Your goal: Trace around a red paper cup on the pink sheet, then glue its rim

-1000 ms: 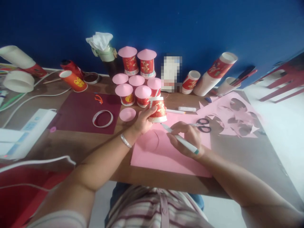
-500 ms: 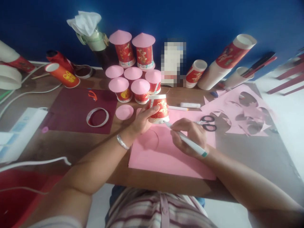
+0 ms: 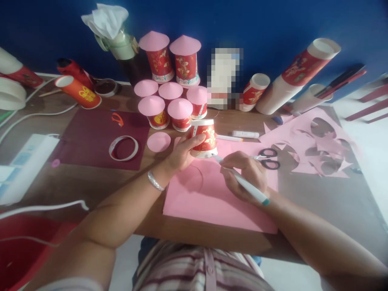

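My left hand (image 3: pixel 182 152) is wrapped round an upside-down red paper cup (image 3: pixel 204 137) that stands on a pink paper sheet (image 3: pixel 212 194). My right hand (image 3: pixel 244 173) grips a white marker (image 3: pixel 245 184) with its tip against the cup's rim on the sheet. A drawn circle (image 3: pixel 189 178) shows on the pink sheet just below my left hand. A cut pink paper disc (image 3: pixel 159 142) lies left of the cup. Behind it stand several red cups with pink cone tops (image 3: pixel 169 103).
Scissors (image 3: pixel 268 158) lie right of my right hand beside cut pink scraps (image 3: pixel 315 147). A tape ring (image 3: pixel 123 148) rests on a maroon sheet (image 3: pixel 93 139). A glue stick (image 3: pixel 245 133), stacked cups (image 3: pixel 298 74), a tissue holder (image 3: pixel 117 36) and white cables (image 3: pixel 42 208) surround the area.
The view has tilted and shifted a little. Both hands keep their hold, and the marker tip has moved closer against the cup's rim.
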Tool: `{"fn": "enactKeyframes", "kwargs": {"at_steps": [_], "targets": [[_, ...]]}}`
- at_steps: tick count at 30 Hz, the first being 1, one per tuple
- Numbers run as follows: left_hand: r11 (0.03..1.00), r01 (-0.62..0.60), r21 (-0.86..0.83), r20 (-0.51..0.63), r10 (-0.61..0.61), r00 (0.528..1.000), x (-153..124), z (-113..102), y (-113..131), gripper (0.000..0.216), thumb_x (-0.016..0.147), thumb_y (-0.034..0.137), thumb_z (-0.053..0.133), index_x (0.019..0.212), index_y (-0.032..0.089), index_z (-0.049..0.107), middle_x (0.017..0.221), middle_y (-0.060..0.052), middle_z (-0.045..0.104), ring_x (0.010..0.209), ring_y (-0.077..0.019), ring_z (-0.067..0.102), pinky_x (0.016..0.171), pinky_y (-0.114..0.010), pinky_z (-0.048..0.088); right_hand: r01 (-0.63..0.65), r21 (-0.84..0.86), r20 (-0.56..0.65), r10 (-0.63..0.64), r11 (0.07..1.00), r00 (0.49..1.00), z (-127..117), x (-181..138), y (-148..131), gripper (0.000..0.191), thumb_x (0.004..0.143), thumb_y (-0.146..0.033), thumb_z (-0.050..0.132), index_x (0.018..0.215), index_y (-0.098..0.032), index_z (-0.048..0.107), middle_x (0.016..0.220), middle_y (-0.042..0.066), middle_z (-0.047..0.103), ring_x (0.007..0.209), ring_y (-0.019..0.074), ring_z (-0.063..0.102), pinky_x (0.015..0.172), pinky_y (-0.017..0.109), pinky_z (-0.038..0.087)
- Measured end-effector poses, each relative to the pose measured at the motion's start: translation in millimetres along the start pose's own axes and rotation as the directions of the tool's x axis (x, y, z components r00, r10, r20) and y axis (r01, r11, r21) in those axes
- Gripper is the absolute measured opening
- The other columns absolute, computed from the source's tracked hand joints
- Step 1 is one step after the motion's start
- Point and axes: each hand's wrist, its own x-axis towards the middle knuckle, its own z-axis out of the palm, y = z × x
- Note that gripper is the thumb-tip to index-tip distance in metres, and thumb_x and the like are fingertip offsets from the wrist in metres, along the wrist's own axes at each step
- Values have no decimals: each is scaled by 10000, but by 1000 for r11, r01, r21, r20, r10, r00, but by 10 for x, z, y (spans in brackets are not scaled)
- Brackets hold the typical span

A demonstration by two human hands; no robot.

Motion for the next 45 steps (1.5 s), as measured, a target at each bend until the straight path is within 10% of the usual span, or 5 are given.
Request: {"fn": "enactKeyframes", "kwargs": {"at_steps": [45], "targets": [[998, 5, -55, -11, -5, 1000, 51, -49, 30, 334, 842, 378, 744, 1091, 155, 759, 1099, -109, 783, 1089, -310, 736, 988, -448, 555, -52, -31, -16, 52, 998, 999, -20, 18, 27, 149, 965, -130, 609, 1048, -253, 620, 798, 4, 712, 660, 153, 709, 559, 264, 582]]}}
